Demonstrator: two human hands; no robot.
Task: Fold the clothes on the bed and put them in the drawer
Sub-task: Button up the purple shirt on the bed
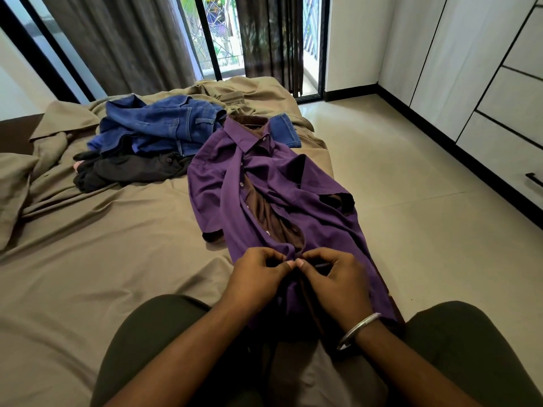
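We sit at the edge of the bed (102, 245), covered in a rumpled olive-tan cotton sheet, with our knees in dark green trousers (152, 333) at the bottom of the view. Stretched lengthwise in front of us lies the purple short-sleeved button-up shirt with a brown inner lining (264, 183), collar away from us, hem in our lap, placket partly open so the brown inside shows down the middle. Its right side runs close along the bed's right edge, just beside the drop to the floor.

Our left hand (258, 277) and right hand (335, 277) meet at the lower placket, thumbs touching tip to tip, fingers curled and pinching the purple cloth on either side of the opening. A plain silver metal bangle (357, 330) circles our right wrist.

Beyond the shirt, toward the far end of the bed, we see a heap of blue denim jeans (158, 124), with one leg end poking out just behind the shirt's collar, and a crumpled black garment (129, 170) touching the jeans' near side. We can read no brand, label or writing on any of the clothes.

To our left the sheet lies open between us and the heap. To our right a pale glossy tiled floor (396, 177) runs to a white wardrobe with black trim and drawer fronts (499, 98); one black bar handle (534, 180) shows at the frame's edge. Grey-brown curtains (132, 39) hang before a glass door at the far wall.
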